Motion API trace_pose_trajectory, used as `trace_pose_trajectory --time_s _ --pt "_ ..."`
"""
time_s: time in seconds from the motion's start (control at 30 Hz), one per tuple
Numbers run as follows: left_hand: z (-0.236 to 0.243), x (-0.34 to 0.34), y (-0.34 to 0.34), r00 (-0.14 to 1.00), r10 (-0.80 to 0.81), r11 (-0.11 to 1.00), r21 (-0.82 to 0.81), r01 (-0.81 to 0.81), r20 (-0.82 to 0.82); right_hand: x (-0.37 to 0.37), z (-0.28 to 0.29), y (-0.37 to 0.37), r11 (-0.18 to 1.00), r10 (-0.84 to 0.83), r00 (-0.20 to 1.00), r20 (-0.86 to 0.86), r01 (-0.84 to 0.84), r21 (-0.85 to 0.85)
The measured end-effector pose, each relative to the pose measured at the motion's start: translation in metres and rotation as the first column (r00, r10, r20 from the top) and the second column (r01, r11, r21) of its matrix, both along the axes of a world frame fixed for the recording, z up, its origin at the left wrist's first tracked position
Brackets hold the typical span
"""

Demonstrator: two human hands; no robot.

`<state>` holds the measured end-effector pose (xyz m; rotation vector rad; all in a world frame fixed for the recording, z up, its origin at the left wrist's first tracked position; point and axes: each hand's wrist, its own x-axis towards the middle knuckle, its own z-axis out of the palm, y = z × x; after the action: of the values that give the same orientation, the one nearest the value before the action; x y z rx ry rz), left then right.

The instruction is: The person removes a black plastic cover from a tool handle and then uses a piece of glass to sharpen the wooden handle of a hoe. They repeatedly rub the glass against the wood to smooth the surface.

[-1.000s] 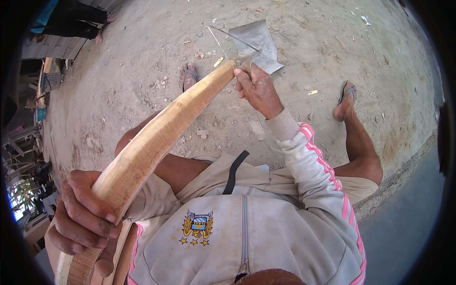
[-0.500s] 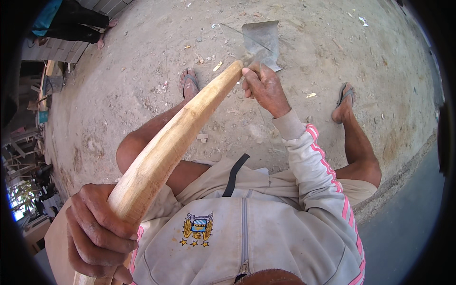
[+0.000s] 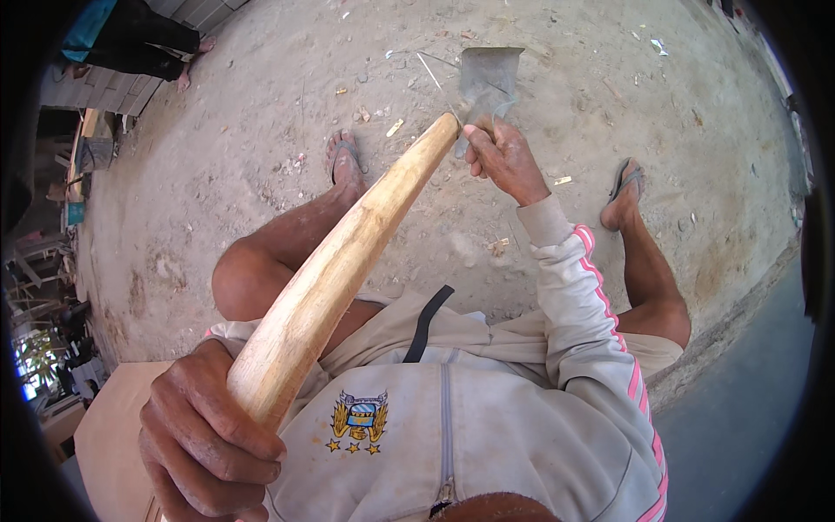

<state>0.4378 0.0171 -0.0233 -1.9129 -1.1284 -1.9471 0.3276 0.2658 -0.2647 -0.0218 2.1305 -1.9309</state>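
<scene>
Shaping: a long, curved, pale wooden piece (image 3: 335, 270) runs from the lower left up to its narrow tip at upper middle, slanting across the person's lap.
Left hand (image 3: 204, 439): its grip is wrapped tight around the thick lower end of the wooden piece, fingers closed over it.
Right hand (image 3: 503, 157): its grip is clamped on the short handle of a broad-bladed hatchet (image 3: 487, 78), just beside the wood's tip; the grey blade stands just above and behind the tip.
Contact: whether the edge touches the wood cannot be told.
Setting: the person sits over a sandy ground (image 3: 261, 113) strewn with small wood chips; both sandalled feet rest on it, on either side of the tip.
Risk: judged from the closeness of blade and tip, a glancing stroke could slide off the narrow end toward the left foot (image 3: 345, 161), or the wood could twist in the left hand if held loosely.
Count: one wooden piece, one hatchet, two hands, two feet.
</scene>
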Motion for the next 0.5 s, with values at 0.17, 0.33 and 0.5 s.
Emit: trace_pose_trajectory --time_s 0.17,0.33,0.5 --pt "-0.002 -0.001 0.002 0.999 -0.042 0.999 -0.003 0.042 -0.028 -0.003 0.001 -0.002 0.999 0.039 0.997 -0.069 -0.039 -0.007" --pt "-0.003 0.002 0.005 0.998 -0.049 0.999 0.006 0.05 -0.043 0.007 0.01 -0.007 0.999 0.046 0.995 -0.086 -0.044 0.032" --pt "-0.004 0.001 0.001 0.999 -0.035 0.999 0.013 0.036 -0.023 0.042 0.053 -0.018 0.975 0.199 0.978 -0.066 -0.204 -0.084"
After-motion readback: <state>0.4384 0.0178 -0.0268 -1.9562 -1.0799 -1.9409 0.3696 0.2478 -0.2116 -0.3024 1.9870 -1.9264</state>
